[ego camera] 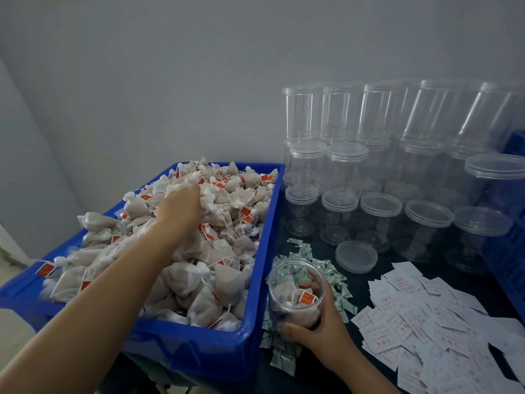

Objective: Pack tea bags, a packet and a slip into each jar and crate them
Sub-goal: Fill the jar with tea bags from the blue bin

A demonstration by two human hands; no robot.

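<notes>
A blue bin (pixel 270 223) on the left is heaped with white tea bags (pixel 227 200) bearing red tags. My left hand (pixel 181 207) reaches far into the heap, its fingers buried among the bags; whether it holds one is hidden. My right hand (pixel 315 322) grips an open clear jar (pixel 295 291) standing beside the bin's right wall. A few tea bags lie inside the jar. Small green-and-white packets (pixel 338 282) are scattered around the jar. A spread of white paper slips (pixel 420 317) with red print covers the table to the right.
Rows of lidded clear jars (pixel 377 211) stand stacked at the back right against the grey wall. A loose clear lid (pixel 356 255) lies behind the packets. Part of a blue crate (pixel 511 251) shows at the right edge.
</notes>
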